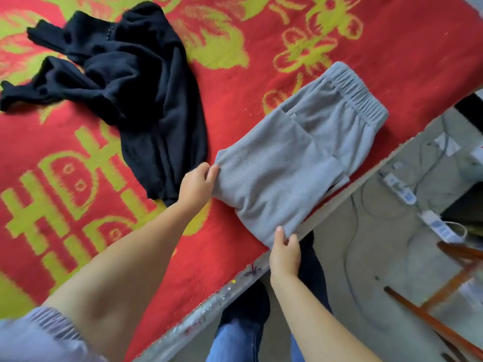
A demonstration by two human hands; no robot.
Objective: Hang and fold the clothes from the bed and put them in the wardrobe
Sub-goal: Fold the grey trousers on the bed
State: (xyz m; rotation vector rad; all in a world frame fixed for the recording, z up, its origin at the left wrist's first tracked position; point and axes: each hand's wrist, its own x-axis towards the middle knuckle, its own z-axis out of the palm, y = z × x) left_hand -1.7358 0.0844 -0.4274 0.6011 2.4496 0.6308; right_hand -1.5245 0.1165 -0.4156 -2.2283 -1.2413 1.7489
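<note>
Grey trousers (295, 158) with an elastic waistband lie folded over on the red and yellow bed cover (78, 178), near the bed's right edge. My left hand (197, 185) pinches the folded edge at its far corner. My right hand (285, 253) pinches the same folded edge at the near corner, over the bed's rim. A crumpled black garment (136, 95) lies spread on the bed to the left of the trousers, its hem just beside my left hand.
The bed's pale rim (209, 304) runs diagonally from bottom left to upper right. Beyond it is grey floor with power strips (400, 189) and cables. Wooden bars of some furniture (444, 296) stand at the lower right. My legs in jeans stand by the rim.
</note>
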